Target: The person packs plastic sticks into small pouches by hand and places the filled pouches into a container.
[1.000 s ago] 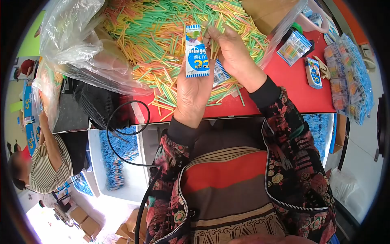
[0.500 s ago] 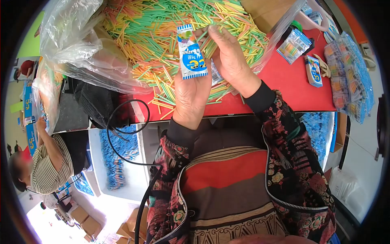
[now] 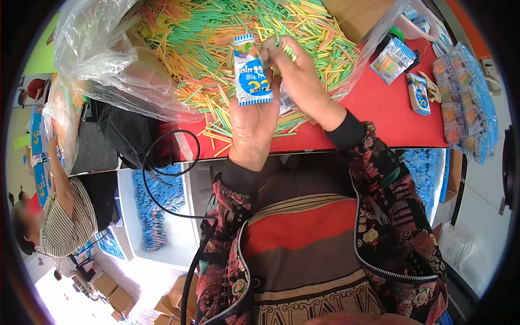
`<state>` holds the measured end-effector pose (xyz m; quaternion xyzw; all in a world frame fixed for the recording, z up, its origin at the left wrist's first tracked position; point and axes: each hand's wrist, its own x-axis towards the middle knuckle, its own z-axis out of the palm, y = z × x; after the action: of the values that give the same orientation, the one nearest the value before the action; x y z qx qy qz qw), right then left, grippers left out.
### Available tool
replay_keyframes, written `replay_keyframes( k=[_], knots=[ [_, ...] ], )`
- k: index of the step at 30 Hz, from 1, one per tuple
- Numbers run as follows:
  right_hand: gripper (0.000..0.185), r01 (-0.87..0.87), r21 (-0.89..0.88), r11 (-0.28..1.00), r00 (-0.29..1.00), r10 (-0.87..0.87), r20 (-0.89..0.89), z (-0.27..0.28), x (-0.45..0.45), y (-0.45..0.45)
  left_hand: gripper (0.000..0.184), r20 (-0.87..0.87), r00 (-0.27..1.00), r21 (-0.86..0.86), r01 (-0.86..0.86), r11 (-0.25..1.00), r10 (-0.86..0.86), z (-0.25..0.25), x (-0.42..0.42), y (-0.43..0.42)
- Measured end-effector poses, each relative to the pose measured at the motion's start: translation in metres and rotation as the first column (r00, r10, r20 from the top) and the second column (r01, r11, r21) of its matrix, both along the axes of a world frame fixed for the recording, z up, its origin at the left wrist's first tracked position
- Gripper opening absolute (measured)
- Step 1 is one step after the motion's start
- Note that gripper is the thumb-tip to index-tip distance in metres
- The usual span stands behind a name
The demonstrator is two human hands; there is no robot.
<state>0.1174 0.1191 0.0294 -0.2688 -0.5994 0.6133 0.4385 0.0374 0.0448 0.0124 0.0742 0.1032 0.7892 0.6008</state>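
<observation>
My left hand (image 3: 250, 122) is closed on a small blue-and-white printed packet (image 3: 253, 78), held upright with its printed face towards me. Beside the packet's upper right edge, my right hand (image 3: 306, 81) has its fingers curled round several thin coloured sticks, whose yellow and green ends (image 3: 289, 52) poke out between the fingers. Its fingertips are close to the packet; whether they touch it I cannot tell. Both hands are over a large heap of green, yellow and orange sticks (image 3: 200, 32) on the red table (image 3: 374, 119).
Clear plastic sheeting (image 3: 92, 59) borders the heap at left. At right lie a filled clear packet (image 3: 392, 60), another blue-white packet (image 3: 418, 93) and a stack of bagged packets (image 3: 466, 103). A black cable (image 3: 146, 184) loops near my left sleeve. A person in stripes (image 3: 70, 216) works at left.
My right hand has closed more tightly round its sticks and turned, so their ends now face me. The packet in my left hand has shifted slightly left.
</observation>
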Motion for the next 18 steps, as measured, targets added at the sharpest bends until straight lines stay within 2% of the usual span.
replay_keyframes(
  k=[3, 5, 10, 12, 14, 16, 17, 18],
  knots=[
    [0.023, -0.029, 0.000, 1.000, 0.997, 0.029, -0.071, 0.010, 0.008, 0.004, 0.039, -0.035, 0.999, -0.079, -0.023, 0.997, 0.021, 0.011, 0.000, 0.000],
    [0.024, -0.046, -0.004, 0.999, 0.993, 0.045, -0.109, 0.015, 0.009, -0.001, 0.040, -0.034, 0.999, 0.001, 0.034, 0.999, -0.034, 0.005, -0.002, 0.000],
    [0.030, -0.078, -0.159, 0.984, 0.989, 0.056, -0.135, 0.012, 0.005, -0.004, 0.044, -0.117, 0.993, -0.003, 0.000, 1.000, 0.000, 0.002, -0.001, 0.003],
    [0.029, -0.117, -0.146, 0.982, 0.985, 0.096, -0.146, 0.016, 0.010, -0.002, 0.045, -0.136, 0.991, -0.002, 0.002, 1.000, -0.002, 0.004, -0.003, 0.000],
    [0.028, -0.156, -0.128, 0.979, 0.979, 0.136, -0.154, 0.025, 0.020, 0.002, 0.047, -0.130, 0.989, 0.026, -0.071, 0.997, 0.074, 0.006, -0.008, -0.004],
    [0.026, -0.244, -0.140, 0.960, 0.970, 0.240, -0.044, 0.036, 0.033, 0.004, 0.049, -0.177, 0.978, 0.051, -0.098, 0.994, 0.106, 0.005, -0.021, -0.001],
    [0.026, -0.245, -0.140, 0.959, 0.970, 0.241, -0.042, 0.039, 0.039, 0.006, 0.051, -0.247, 0.958, 0.050, -0.141, 0.989, 0.149, 0.007, -0.025, -0.001],
    [0.026, -0.304, -0.144, 0.942, 0.947, 0.315, 0.067, 0.042, 0.044, 0.008, 0.052, -0.315, 0.930, 0.052, -0.185, 0.981, 0.191, 0.009, -0.028, 0.000]
  ],
)
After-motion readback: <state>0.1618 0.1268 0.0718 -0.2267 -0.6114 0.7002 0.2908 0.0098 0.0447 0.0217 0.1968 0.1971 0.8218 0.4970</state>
